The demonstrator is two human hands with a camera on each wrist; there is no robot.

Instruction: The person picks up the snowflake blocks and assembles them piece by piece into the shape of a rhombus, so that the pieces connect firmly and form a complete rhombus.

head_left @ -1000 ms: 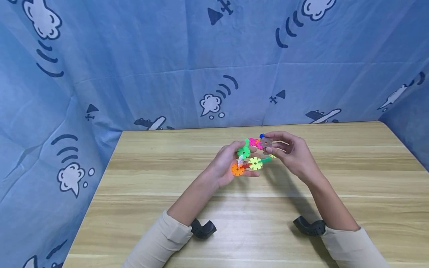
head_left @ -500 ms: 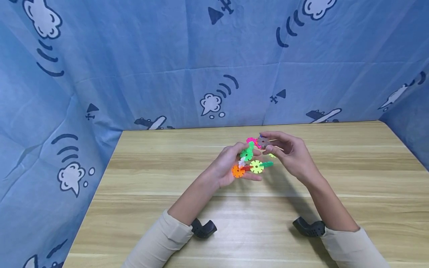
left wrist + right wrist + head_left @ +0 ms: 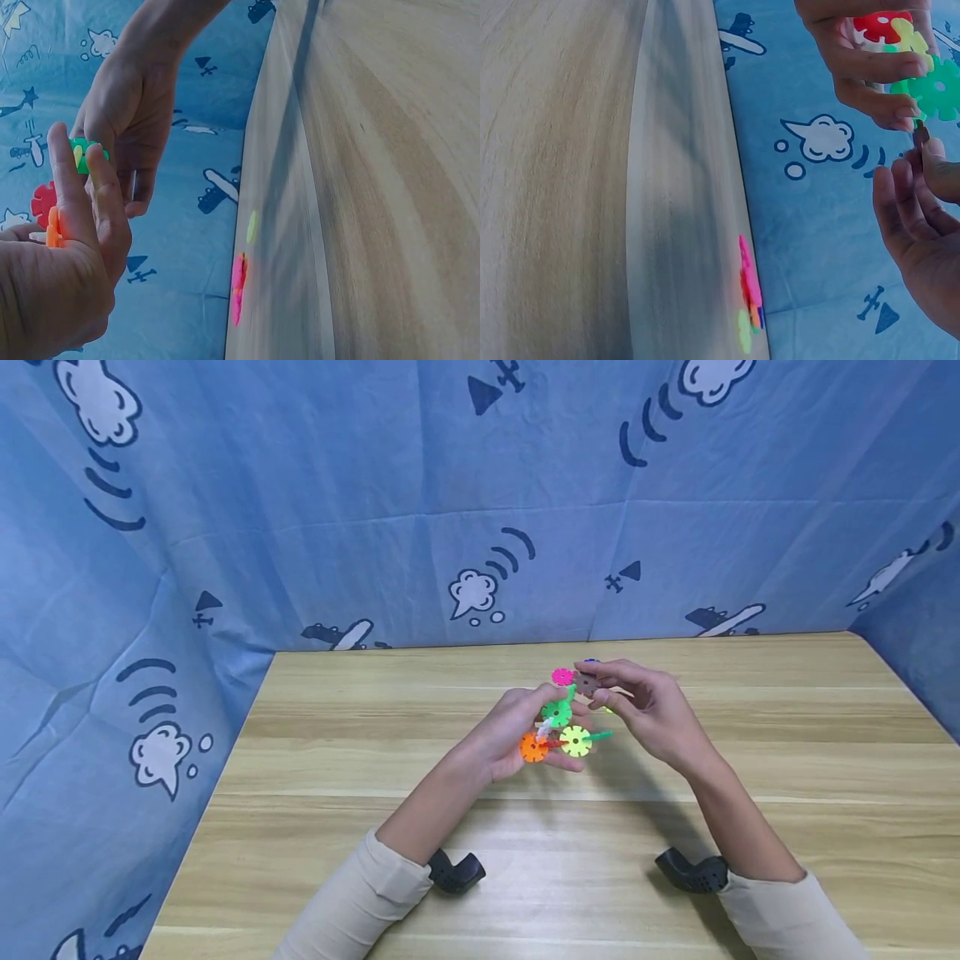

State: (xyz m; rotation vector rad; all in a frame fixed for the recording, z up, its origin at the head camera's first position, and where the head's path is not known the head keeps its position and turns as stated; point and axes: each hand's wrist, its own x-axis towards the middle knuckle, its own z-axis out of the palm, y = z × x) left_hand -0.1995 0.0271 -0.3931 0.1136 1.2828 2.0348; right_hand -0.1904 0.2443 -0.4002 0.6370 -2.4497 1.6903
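Note:
My left hand (image 3: 510,735) holds a linked chain of notched plastic snowflake discs above the table. In the chain are a green disc (image 3: 557,712), a white one (image 3: 544,728), an orange one (image 3: 533,747), a red one seen edge-on (image 3: 553,744) and a yellow disc (image 3: 576,741) with another green one (image 3: 600,736) at its side. The left thumb lies by the upper green end. Between thumb and fingers, my right hand (image 3: 652,710) pinches a brown disc (image 3: 586,683). In the right wrist view its edge sits against the chain's green end; whether they interlock I cannot tell.
Loose discs lie on the wooden table (image 3: 375,718) behind the hands: a pink one (image 3: 562,677), a blue one (image 3: 592,660) and a yellow-green one (image 3: 253,226). A blue printed curtain (image 3: 337,527) rises along the table's back edge. Black wrist mounts (image 3: 456,872) sit at both cuffs.
The brown disc has shifted slightly left, towards the chain. My left hand has brought the chain a little right and tilted it. More of the loose pink disc shows behind.

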